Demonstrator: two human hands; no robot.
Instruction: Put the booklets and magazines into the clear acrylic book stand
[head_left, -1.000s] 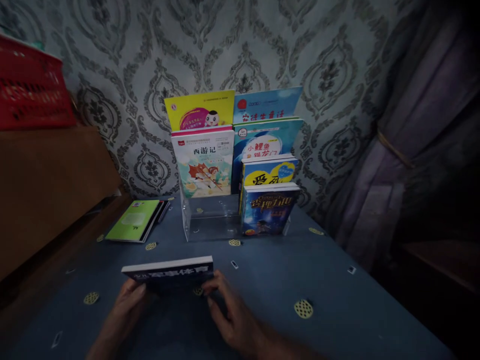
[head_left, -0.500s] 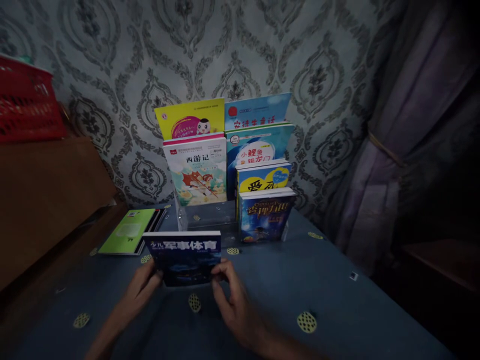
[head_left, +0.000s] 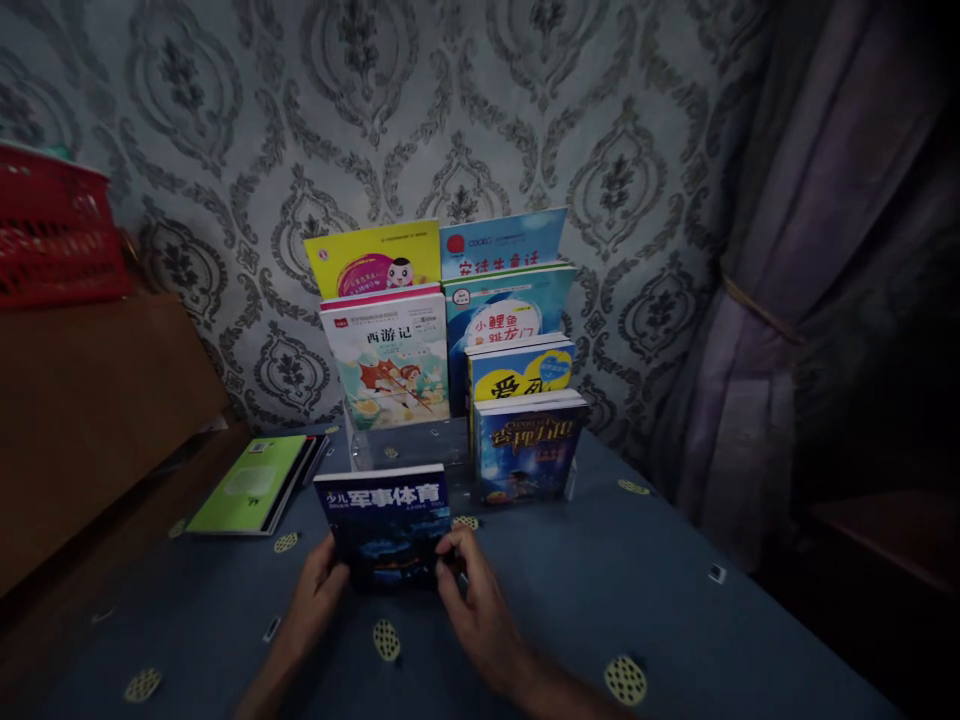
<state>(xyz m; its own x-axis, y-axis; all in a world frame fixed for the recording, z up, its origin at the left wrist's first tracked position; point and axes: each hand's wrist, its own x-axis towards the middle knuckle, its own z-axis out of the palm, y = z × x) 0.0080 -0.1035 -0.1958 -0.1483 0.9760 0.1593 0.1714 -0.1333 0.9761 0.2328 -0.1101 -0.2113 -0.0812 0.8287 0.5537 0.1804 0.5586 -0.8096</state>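
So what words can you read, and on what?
"少儿军事体育": held book
"西游记": pale book
"安徒生童话", bottom hidden: sky-blue book
"小鲤鱼跳龙门", bottom hidden: teal book
"爱", next character partly hidden: yellow-and-blue book
"查理", rest unclear: night-blue book
Yellow book, green book, smaller print: too small or blurred.

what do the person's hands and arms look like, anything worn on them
The left hand and right hand are both ungloved. No sleeve, watch or bracelet shows up to the picture's lower edge; the light is too dim for finer markings.
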